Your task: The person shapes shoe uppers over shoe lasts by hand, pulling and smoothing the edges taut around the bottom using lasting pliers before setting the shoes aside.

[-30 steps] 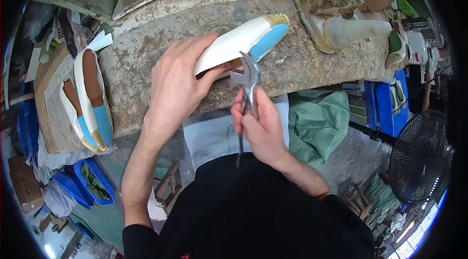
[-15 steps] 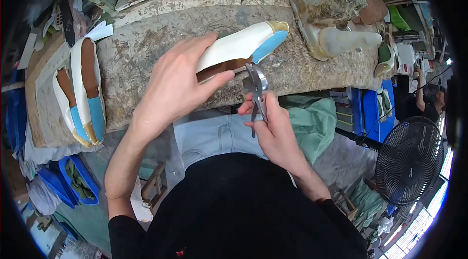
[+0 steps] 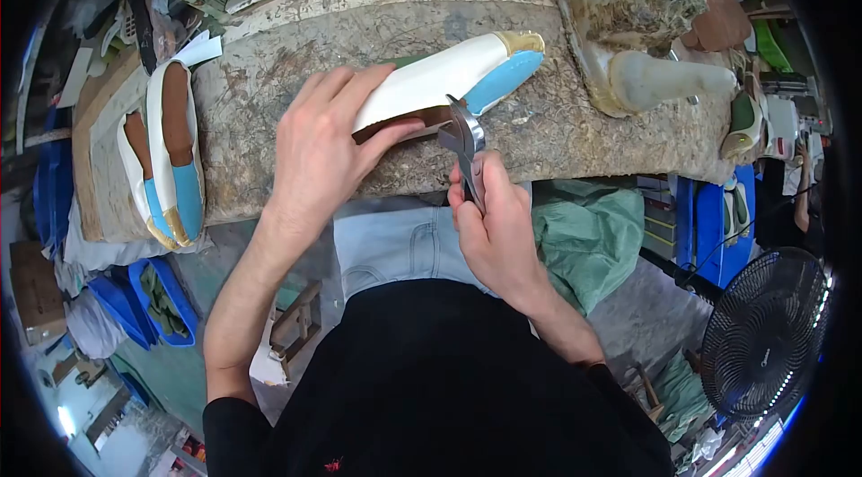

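Note:
My left hand (image 3: 319,140) is wrapped around the heel end of a white shoe upper (image 3: 431,80) with a gold toe tip and light-blue lining. Its thumb presses along the open brown side, and the shoe is tilted over the bench with its toe to the right. In my right hand (image 3: 498,226) are lasting pliers (image 3: 469,140), the fingers closed around the handles. The jaws are at the near edge of the shoe, by the blue part; whether they pinch the material I cannot tell.
On the worn workbench (image 3: 260,118) at left lie two similar shoe uppers (image 3: 184,181). A machine part with a pale, shoe-last-shaped arm (image 3: 678,80) juts in at right. Below stand a black fan (image 3: 763,333), a green sack (image 3: 588,239) and blue bins (image 3: 166,297).
The right hand has brought the pliers up to the shoe's edge, and their handles have come closer together. The left hand keeps its hold on the shoe. The whole view has shifted slightly.

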A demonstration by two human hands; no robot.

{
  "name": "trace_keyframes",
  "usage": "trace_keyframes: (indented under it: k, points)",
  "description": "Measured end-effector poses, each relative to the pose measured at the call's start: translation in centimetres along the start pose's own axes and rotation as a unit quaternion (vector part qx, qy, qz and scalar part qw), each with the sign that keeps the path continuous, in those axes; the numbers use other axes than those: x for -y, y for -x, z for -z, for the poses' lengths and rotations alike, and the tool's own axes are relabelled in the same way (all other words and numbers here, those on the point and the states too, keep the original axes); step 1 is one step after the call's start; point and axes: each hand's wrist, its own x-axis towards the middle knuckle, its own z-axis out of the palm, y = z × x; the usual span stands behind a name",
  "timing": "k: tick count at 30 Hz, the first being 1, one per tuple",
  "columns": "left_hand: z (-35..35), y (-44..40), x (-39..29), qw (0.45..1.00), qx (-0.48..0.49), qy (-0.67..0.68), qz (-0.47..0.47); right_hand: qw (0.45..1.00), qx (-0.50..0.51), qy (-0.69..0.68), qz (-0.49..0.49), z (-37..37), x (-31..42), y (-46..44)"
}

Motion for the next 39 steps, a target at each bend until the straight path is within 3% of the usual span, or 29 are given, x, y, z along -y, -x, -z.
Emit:
trace_keyframes:
  k: [4,8,10,11,12,14,19,22,23,25,27,28,30,31,33,36,38,39]
  points:
    - [0.0,0.0,0.5,0.999,0.015,-0.027,0.016,0.997,0.056,-0.016,-0.059,1.6,1.3,1.2]
    - [-0.1,0.0,1.1,1.000,0.015,-0.021,-0.014,0.999,0.046,-0.007,-0.023,1.7,-0.2,2.2]
    - [-0.2,0.2,0.9,1.000,0.024,-0.011,-0.014,0.992,0.030,0.117,0.044,2.2,-0.8,2.0]
    - [0.0,0.1,0.4,0.999,0.037,-0.022,-0.007,0.974,0.064,0.217,0.020,3.1,-0.3,1.5]
    - [0.3,-0.4,0.1,0.998,0.046,-0.034,-0.002,0.974,0.062,0.218,0.021,3.2,-1.0,0.6]
    - [1.2,-1.0,-1.8,0.996,0.079,-0.029,0.020,0.929,0.045,0.363,0.055,3.0,-2.3,-0.5]
    - [2.4,-5.6,-2.3,0.980,0.182,0.077,0.029,0.924,0.031,0.377,0.052,2.9,-2.1,-0.7]
    - [0.5,-7.3,-1.1,0.972,0.230,0.056,0.010,0.938,0.050,0.335,0.078,3.3,-2.1,0.0]
    - [0.3,-7.4,-1.0,0.975,0.219,0.040,-0.010,0.980,0.099,0.168,0.023,4.2,-1.9,0.3]
    - [-0.2,-6.6,-1.4,0.981,0.189,0.040,-0.023,0.980,0.142,-0.128,-0.056,4.6,-2.3,1.7]
    - [-0.5,-5.1,-1.4,0.991,0.114,0.022,-0.062,0.952,0.016,-0.267,-0.147,3.7,0.8,3.4]
    - [-0.7,-4.4,-1.5,0.991,0.114,0.024,-0.065,0.960,-0.019,-0.267,-0.082,3.1,1.0,3.4]
    - [-0.8,-3.3,-1.7,0.996,0.053,-0.013,-0.074,0.940,-0.209,-0.267,0.025,-0.3,1.2,1.2]
    - [-0.5,-2.8,-1.5,0.996,0.048,-0.015,-0.075,0.942,-0.246,-0.216,0.071,-1.3,0.5,-0.4]
    - [0.5,-1.6,-0.4,0.997,0.050,0.010,-0.063,0.989,-0.136,-0.011,0.058,-2.1,-1.5,-2.9]
    - [1.8,0.7,1.4,0.997,0.050,0.050,-0.011,0.985,-0.109,-0.131,-0.021,-1.2,0.0,-1.5]
    - [1.9,2.0,2.2,0.994,0.047,0.090,0.026,0.976,-0.146,-0.163,-0.021,-1.2,0.7,0.2]
    - [1.6,2.3,2.5,0.994,0.044,0.091,0.030,0.976,-0.109,-0.186,-0.028,-1.3,0.5,1.0]
